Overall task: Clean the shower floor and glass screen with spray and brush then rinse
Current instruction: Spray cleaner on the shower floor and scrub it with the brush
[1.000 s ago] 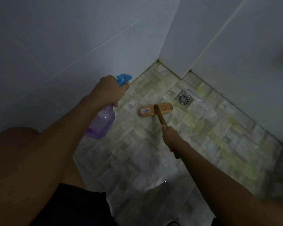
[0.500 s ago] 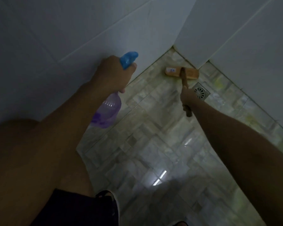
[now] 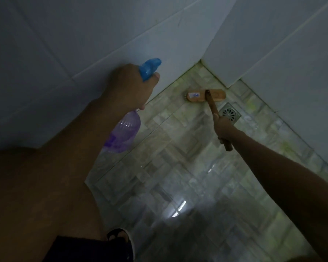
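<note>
Pretty dim shot, looking down into the shower corner. The left hand (image 3: 129,86) sits at about 10 o'clock in the frame, fingers wrapped round the neck of the spray bottle (image 3: 124,133); its blue trigger head (image 3: 149,68) pokes out past the knuckles toward 1 o'clock, and the purple see-through body hangs below the hand, tilted, up off the floor (image 3: 178,157). I think a finger is on the trigger, but it's too dark to be sure. The right hand (image 3: 222,127), at about 3 o'clock, grips the wooden handle (image 3: 211,104) of the brush (image 3: 205,95), with the handle's end sticking out behind the fist. The brush head lies flat on the tiles at about 1 o'clock, close to where the two walls meet, a small sticker on its left half; the drain (image 3: 229,113) is just beside it at its 4 o'clock, not touching. The floor looks wet and shiny, with a bright reflection near 6 o'clock; a bare leg (image 3: 36,195) fills 8 o'clock and a sandalled foot (image 3: 117,236) shows at 7 o'clock.
</note>
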